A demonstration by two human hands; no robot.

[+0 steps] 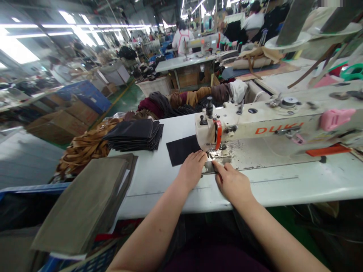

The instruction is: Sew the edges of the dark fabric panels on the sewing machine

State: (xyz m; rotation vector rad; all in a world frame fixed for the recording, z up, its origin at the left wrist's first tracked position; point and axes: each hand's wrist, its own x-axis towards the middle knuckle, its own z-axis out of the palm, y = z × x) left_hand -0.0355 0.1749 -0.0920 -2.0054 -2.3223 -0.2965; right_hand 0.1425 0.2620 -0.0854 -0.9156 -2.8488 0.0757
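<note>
A black fabric panel (183,149) lies flat on the white table beneath the head of a sewing machine (249,124). My left hand (194,168) rests on the panel's near right corner, its fingers stretched out flat beside the presser foot. Just right of the foot, my right hand (232,183) has its index finger extended onto the metal needle plate (218,154), the other fingers partly bent. Nothing can be seen gripped in it. The needle area is partly hidden by the machine head and my fingertips.
Left of the panel sits a stack of black panels (132,134), with a pile of olive-brown fabric pieces (85,204) nearer me. Tan straps (87,147) and rolled fabric strips (181,100) lie beyond the table's edge. Other people work farther back.
</note>
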